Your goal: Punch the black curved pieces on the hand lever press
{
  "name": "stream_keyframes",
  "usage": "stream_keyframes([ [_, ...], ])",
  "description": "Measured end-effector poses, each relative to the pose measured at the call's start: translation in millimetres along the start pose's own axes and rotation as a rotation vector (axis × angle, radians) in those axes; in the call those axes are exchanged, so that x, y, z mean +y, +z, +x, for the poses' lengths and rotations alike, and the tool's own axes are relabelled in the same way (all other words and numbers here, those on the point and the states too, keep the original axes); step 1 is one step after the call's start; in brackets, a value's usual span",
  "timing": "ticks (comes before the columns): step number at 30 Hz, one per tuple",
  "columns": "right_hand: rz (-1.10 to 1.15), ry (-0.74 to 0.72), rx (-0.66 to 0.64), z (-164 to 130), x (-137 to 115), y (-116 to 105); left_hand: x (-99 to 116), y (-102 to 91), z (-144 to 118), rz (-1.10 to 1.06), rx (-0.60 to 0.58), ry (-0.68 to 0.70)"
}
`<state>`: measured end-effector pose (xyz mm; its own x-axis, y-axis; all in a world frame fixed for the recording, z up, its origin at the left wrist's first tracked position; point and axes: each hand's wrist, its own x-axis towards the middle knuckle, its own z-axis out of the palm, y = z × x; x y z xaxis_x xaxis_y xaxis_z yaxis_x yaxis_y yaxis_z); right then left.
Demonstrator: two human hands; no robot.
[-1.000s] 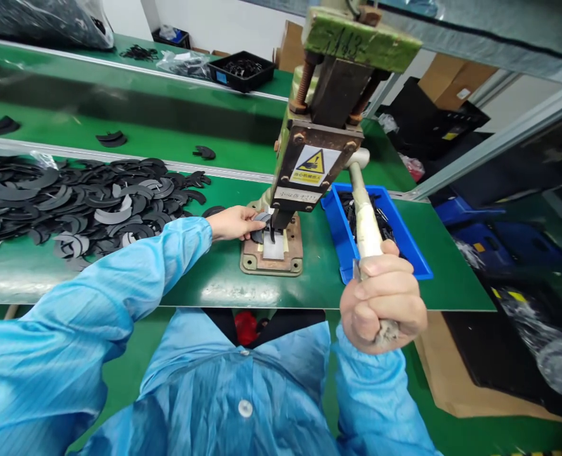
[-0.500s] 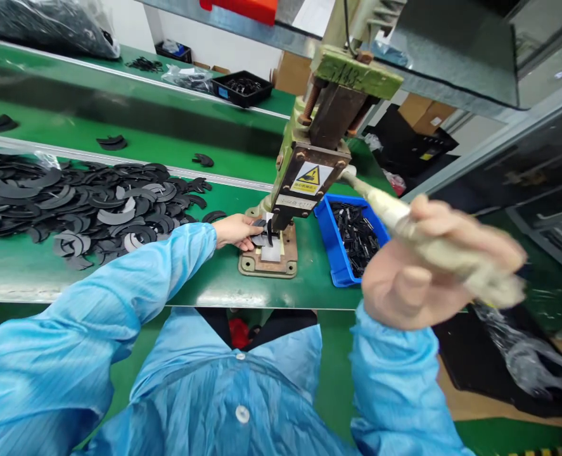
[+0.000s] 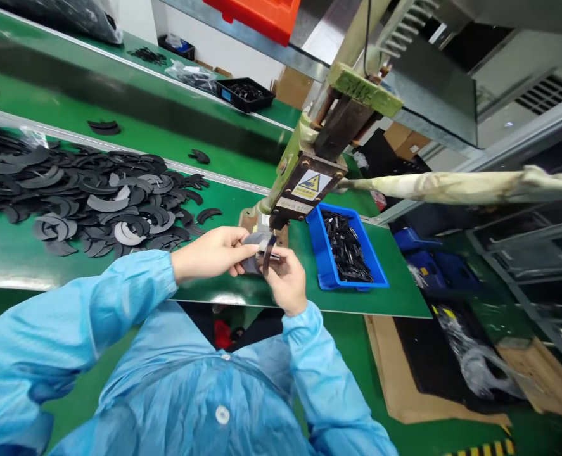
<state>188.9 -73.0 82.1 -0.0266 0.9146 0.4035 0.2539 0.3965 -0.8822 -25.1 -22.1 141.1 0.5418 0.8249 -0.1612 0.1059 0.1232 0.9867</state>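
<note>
Centrally | dark curved part (image 3: 267,257) between left hand (image 3: 214,253) and right hand (image 3: 289,281) | both pinching it

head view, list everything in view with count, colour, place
bench: one, green, across middle
press: one, green and dark, on bench
lever: one, cream, right of press
curved pieces: many, black and grey, bench left
held piece: at least one, dark, at press
bin: one, blue, right of press
small parts: many, black, in bin
tray: one, black, far back
container: one, red, overhead
boxes: at least two, brown, background
left hand: one, blue-sleeved, on held piece
right hand: one, blue-sleeved, at held piece
</note>
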Motion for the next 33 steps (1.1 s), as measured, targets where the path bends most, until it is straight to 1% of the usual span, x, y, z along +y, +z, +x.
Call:
stream_keyframes([
  [3,0.035,0.046,0.046,-5.0,-0.3,14.3,6.6,11.7,-9.2,0.046,-0.04,-0.004],
  [6,0.052,0.061,0.102,-6.4,-3.3,15.6,13.0,18.9,-15.9,0.063,-0.051,-0.01],
  [9,0.065,0.064,0.124,-10.8,-7.4,15.0,15.3,21.5,-17.3,0.022,-0.055,-0.036],
  [13,0.071,0.069,0.145,-18.6,-10.8,17.2,10.9,20.7,-10.9,-0.128,-0.169,-0.151],
  [15,0.07,0.075,0.153,-21.7,-9.3,18.5,9.0,20.5,-7.4,-0.149,-0.189,-0.182],
  [20,0.051,0.067,0.164,-26.0,-2.0,14.3,14.6,21.9,-7.2,0.007,-0.144,-0.096],
  [22,0.038,0.052,0.157,-26.9,-2.3,10.9,19.0,21.6,-9.1,0.034,-0.147,-0.094],
  [25,0.015,0.029,0.153,-27.8,-6.4,9.3,21.9,19.4,-9.6,-0.006,-0.205,-0.12],
  [27,-0.004,0.015,0.156,-28.5,-8.5,11.8,19.9,17.2,-7.4,-0.084,-0.271,-0.16],
  [29,-0.03,0.007,0.151,-29.0,-8.4,15.1,15.6,14.9,-4.1,-0.157,-0.301,-0.202],
  [31,-0.064,-0.001,0.124,-29.1,-6.7,16.1,10.9,12.7,-1.5,-0.17,-0.28,-0.208],
  [33,-0.111,-0.022,0.088,-28.3,-5.5,12.3,7.3,10.2,-0.7,-0.13,-0.241,-0.174],
])
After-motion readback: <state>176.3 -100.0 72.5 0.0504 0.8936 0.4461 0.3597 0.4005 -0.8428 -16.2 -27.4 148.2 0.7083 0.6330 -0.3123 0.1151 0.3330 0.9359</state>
